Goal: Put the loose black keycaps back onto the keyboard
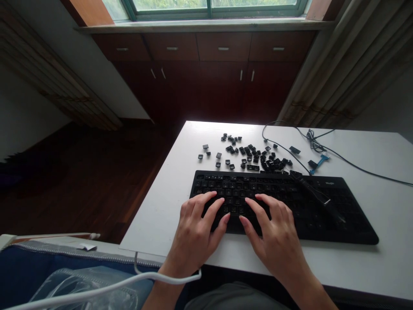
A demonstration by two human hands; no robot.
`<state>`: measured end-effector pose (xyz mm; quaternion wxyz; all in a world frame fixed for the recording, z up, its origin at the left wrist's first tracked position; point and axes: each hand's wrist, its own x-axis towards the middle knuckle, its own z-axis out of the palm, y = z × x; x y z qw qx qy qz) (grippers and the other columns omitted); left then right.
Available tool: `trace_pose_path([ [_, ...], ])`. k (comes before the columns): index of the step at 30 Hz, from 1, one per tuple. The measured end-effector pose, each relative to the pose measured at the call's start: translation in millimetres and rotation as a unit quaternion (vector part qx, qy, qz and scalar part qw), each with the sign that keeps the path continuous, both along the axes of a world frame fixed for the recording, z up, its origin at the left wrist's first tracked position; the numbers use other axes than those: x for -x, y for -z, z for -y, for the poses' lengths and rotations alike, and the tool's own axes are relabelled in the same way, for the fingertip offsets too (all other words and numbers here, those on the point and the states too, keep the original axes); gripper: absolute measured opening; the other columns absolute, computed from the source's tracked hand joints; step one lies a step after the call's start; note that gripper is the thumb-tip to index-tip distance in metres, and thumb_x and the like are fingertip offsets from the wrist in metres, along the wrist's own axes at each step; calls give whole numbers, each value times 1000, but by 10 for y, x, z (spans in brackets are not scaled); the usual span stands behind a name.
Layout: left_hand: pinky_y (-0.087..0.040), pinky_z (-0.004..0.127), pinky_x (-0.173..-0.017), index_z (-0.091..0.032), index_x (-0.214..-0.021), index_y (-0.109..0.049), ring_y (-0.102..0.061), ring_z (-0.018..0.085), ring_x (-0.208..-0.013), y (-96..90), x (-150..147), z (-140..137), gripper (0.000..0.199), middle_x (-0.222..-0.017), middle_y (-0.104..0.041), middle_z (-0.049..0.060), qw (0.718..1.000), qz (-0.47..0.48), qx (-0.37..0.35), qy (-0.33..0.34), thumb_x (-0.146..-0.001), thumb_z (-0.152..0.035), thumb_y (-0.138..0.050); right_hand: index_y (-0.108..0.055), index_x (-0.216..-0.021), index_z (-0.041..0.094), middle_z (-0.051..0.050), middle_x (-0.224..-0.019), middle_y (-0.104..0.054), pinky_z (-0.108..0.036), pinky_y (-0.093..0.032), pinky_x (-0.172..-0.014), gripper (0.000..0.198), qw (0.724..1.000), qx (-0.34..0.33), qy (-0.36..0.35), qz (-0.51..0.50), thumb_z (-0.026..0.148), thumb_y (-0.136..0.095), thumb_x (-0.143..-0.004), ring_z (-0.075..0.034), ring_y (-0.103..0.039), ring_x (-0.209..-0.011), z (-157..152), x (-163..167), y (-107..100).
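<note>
A black keyboard [322, 230] lies on the white table, and many of its key positions look bare, without caps. My left hand [196, 224] rests over its left part with fingers apart and curved onto the keys. Over the middle keys is my right hand [274, 221], its fingers likewise spread. Neither hand grips anything; the thumbs point toward each other near the front edge. A long black tool [314, 193], its kind unclear, lies slantwise across the right side of the keyboard. Several loose black keycaps [253, 168] are scattered just behind the keyboard.
Behind the keyboard's right part lie a small blue brush [320, 162] and a black cable [350, 161] with a tangled bundle. A white cord [129, 284] crosses in front of my left forearm. The white table [151, 215] ends left of the keyboard; a dark cabinet [206, 86] stands beyond.
</note>
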<state>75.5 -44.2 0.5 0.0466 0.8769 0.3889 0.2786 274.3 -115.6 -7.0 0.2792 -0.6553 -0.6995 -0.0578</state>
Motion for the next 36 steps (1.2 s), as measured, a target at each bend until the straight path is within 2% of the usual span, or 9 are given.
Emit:
trace_pose_path([
  [16, -43, 46, -105, -20, -128, -59, -52, 27, -123, 4, 4, -8, 38, -132, -57, 12, 1000, 2, 2, 1, -91, -23, -65, -58, -131, 18, -17, -127, -53, -52, -42, -100, 39, 1000, 10, 1, 2, 34, -60, -96, -32, -51, -118, -18, 0, -34],
  [19, -43, 46, -105, -19, -128, -59, -52, 27, -123, 0, -2, -10, 37, -132, -57, 12, 1000, 1, 3, 4, -91, -23, -65, -57, -131, 19, -15, -128, -54, -48, -43, -101, 39, 1000, -14, 11, 8, 33, -62, -95, -29, -53, -117, 31, -184, -117],
  [22, -44, 46, -104, -19, -128, -59, -52, 27, -122, 0, -3, -8, 37, -131, -57, 12, 1000, 0, 5, 7, -92, -23, -64, -57, -132, 19, -15, -129, -55, -49, -43, -101, 41, 993, -26, 101, 54, 35, -63, -94, -30, -54, -116, 67, -517, -222],
  [25, -44, 46, -104, -19, -128, -59, -52, 27, -122, -5, -4, -4, 37, -131, -57, 12, 1000, -2, 8, 9, -92, -23, -64, -53, -137, 14, -18, -131, -55, -51, -46, -95, 51, 976, 26, 186, 110, 44, -58, -96, -35, -55, -114, 55, -862, -265],
  [27, -44, 46, -104, -19, -128, -59, -52, 27, -122, -10, -6, -1, 37, -131, -57, 12, 1000, -3, 8, 10, -92, -23, -64, -53, -136, 12, -18, -126, -59, -50, -49, -89, 55, 971, 67, 188, 135, 50, -54, -97, -35, -58, -107, 22, -1031, -250],
  [30, -44, 46, -103, -19, -128, -59, -52, 27, -122, -18, -8, 5, 36, -131, -57, 12, 1000, -1, 3, 11, -92, -23, -64, -58, -129, 12, -14, -117, -64, -45, -52, -81, 51, 968, 101, 162, 162, 53, -49, -98, -32, -62, -98, -40, -1176, -211],
  [33, -44, 46, -104, -19, -128, -59, -52, 27, -122, -18, 0, 9, 36, -131, -57, 12, 1000, -1, 3, 13, -92, -22, -64, -61, -120, 13, -12, -110, -66, -40, -54, -73, 44, 970, 101, 145, 167, 50, -45, -100, -27, -64, -91, -87, -1253, -200],
  [36, -44, 46, -104, -19, -128, -59, -52, 27, -122, -17, 4, 6, 37, -131, -57, 12, 1000, -3, 5, 13, -92, -22, -64, -58, -116, 10, -12, -103, -66, -33, -55, -63, 42, 980, 69, 128, 133, 46, -45, -102, -23, -66, -82, -103, -1308, -223],
])
